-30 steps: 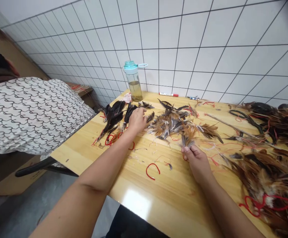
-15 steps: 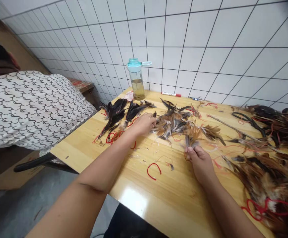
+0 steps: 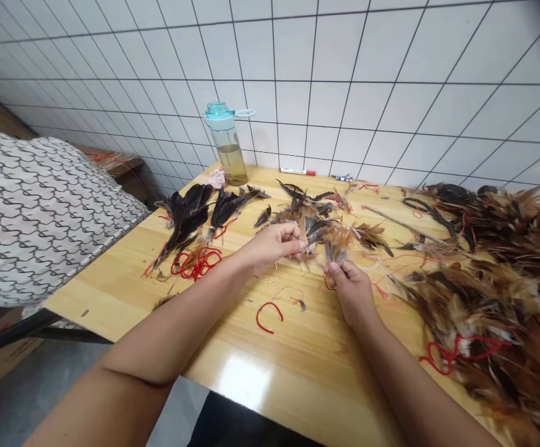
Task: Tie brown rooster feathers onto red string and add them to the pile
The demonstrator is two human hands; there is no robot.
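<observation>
My right hand (image 3: 351, 288) pinches the base of a small bunch of brown and grey feathers (image 3: 337, 245), which fans upward from my thumb and finger. Just left of it, my left hand (image 3: 277, 243) is closed in a pinch. A pale, blurred feather (image 3: 310, 249) shows at its fingertips. Behind both hands lies a loose heap of brown, grey and black feathers (image 3: 302, 214). A coiled red cord (image 3: 198, 264) rests left of my left wrist. One short curved piece of red cord (image 3: 270, 316) lies on the table in front of me.
Dark feather bundles (image 3: 189, 211) lie at left on the wooden table (image 3: 298, 360). A large feather pile (image 3: 484, 298) covers the right side, near black-handled scissors (image 3: 431, 214) and a thin stick (image 3: 400, 226). A water bottle (image 3: 230, 149) and a marker (image 3: 298, 172) stand along the tiled wall. Another person's patterned shirt (image 3: 51, 217) is at left.
My left hand has moved from the left edge of the feather heap toward my right hand. The right hand keeps its feather bunch. The view has turned to the right.
</observation>
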